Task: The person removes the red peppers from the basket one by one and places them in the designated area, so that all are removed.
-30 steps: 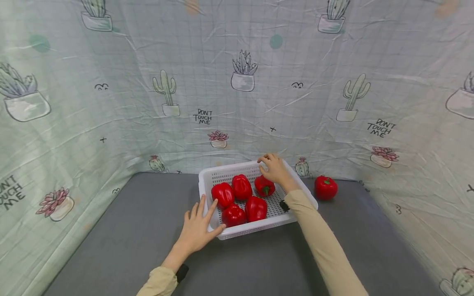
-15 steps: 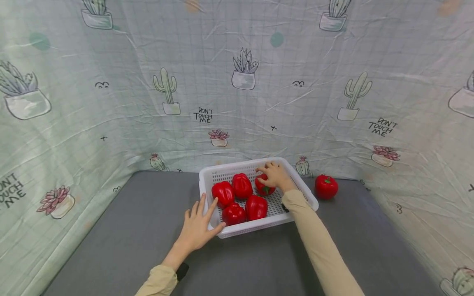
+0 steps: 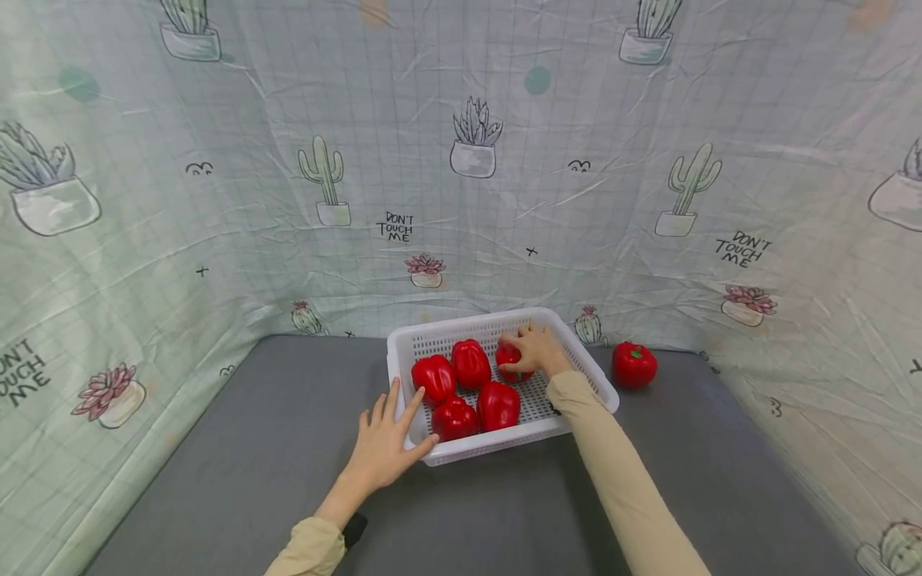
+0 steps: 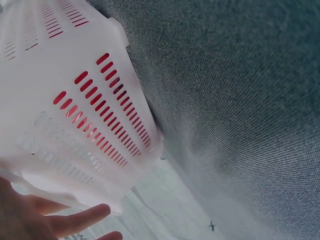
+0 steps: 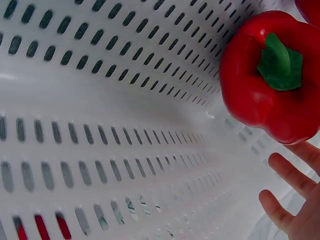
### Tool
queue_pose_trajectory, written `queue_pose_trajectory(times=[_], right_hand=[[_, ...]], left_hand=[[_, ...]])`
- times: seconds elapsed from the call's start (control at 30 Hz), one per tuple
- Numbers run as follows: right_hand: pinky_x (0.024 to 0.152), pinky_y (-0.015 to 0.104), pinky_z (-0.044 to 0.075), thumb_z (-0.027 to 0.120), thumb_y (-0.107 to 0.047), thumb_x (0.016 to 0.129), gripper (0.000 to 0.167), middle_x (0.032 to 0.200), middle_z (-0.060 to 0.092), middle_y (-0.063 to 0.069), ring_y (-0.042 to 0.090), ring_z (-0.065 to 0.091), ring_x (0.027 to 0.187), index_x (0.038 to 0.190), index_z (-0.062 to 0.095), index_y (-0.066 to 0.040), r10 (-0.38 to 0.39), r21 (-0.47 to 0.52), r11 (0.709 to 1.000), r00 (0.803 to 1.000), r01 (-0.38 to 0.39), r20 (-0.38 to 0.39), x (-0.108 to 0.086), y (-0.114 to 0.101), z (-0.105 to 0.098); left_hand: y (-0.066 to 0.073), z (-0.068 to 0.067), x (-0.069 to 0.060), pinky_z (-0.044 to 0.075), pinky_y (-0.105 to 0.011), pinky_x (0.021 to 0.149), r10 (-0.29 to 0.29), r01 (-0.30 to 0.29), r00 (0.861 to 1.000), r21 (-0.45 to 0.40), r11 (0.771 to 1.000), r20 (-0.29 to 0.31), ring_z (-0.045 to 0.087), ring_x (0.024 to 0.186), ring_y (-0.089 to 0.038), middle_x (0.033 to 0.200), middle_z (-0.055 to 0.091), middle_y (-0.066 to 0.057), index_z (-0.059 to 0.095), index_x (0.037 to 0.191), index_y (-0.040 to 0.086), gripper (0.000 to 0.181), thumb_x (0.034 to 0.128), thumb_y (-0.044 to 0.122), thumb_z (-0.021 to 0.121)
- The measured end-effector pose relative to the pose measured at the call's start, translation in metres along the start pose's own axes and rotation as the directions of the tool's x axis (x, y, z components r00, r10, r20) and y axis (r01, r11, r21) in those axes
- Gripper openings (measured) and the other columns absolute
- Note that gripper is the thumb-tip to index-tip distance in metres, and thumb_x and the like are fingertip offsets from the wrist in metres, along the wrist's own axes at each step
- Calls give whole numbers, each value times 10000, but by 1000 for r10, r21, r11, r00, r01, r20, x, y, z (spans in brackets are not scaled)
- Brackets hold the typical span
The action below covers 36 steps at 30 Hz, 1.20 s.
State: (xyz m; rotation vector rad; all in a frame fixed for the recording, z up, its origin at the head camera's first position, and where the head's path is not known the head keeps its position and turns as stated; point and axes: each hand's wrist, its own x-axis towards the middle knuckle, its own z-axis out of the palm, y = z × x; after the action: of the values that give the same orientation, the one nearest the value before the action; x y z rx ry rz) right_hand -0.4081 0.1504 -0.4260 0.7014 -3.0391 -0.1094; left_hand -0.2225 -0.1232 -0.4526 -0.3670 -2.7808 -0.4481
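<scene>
In the head view a white perforated basket (image 3: 497,440) holds several red bell peppers. My right hand (image 3: 539,352) reaches into its back right part, with fingers and thumb round one red bell pepper (image 3: 509,354). That same pepper (image 5: 270,75), green stem showing, is large in the right wrist view; one finger of the right hand (image 5: 300,195) touches its lower side, and the thumb is out of sight. My left hand (image 3: 382,444) lies with spread fingers on the basket's left rim. The left wrist view shows the left hand (image 4: 45,220) by the basket's perforated side (image 4: 80,65).
Another red bell pepper (image 3: 634,366) stands on the grey table (image 3: 461,520), outside the basket to the right. A cactus-print cloth (image 3: 461,200) hangs behind the table and along both sides.
My right hand has moved down and slightly toward me from the basket's back rim, and its fingers have come round the back right pepper. The left hand has stayed in place.
</scene>
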Motion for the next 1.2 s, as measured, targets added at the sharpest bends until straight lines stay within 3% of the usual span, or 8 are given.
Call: queue_pose_trajectory(times=[0.23, 0.5, 0.87, 1.03, 1.2], right_hand=[[990, 517, 312, 597, -536, 730, 689, 1289, 441, 131, 300, 387, 1202, 1333, 387, -277, -6, -120, 993, 998, 15, 69, -1, -11, -1], [973, 496, 320, 632, -526, 710, 705, 1289, 431, 116, 285, 387, 1192, 1327, 379, -298, -23, -165, 986, 998, 33, 67, 1, -14, 1], [1012, 533, 275, 689, -391, 706, 702, 1366, 386, 122, 313, 361, 1236, 1327, 382, -275, -30, -101, 994, 997, 37, 73, 2, -16, 0], [1024, 545, 253, 708, -355, 697, 754, 1397, 359, 119, 316, 328, 1268, 1353, 366, -212, 0, -47, 999, 996, 4, 85, 2, -14, 0], [968, 557, 317, 737, -311, 660, 773, 1336, 409, 132, 344, 362, 1212, 1318, 382, -117, -9, 30, 1000, 999, 8, 33, 5, -11, -4]], left_hand=[[1, 1, 0, 268, -621, 938, 2, -2, 1000, 2, 1000, 2, 323, 1231, -400, 1475, 193, -164, 288, 1401, 238, 742, 778, 583, 498], [0, 2, 0, 265, -622, 939, 3, -3, 1000, 8, 1000, -1, 320, 1232, -399, 1477, 185, -158, 286, 1401, 238, 743, 779, 585, 497], [-1, 1, 1, 277, -616, 931, 9, -9, 1000, 16, 1000, -6, 324, 1227, -399, 1475, 190, -160, 297, 1397, 238, 735, 780, 586, 495], [0, 1, 0, 276, -623, 930, 10, -9, 1000, 15, 1000, -8, 326, 1227, -405, 1472, 198, -163, 300, 1396, 236, 736, 779, 585, 497], [0, 1, 0, 273, -625, 929, 6, -6, 1000, 12, 1000, -16, 328, 1222, -406, 1470, 203, -164, 308, 1393, 233, 737, 774, 580, 506]])
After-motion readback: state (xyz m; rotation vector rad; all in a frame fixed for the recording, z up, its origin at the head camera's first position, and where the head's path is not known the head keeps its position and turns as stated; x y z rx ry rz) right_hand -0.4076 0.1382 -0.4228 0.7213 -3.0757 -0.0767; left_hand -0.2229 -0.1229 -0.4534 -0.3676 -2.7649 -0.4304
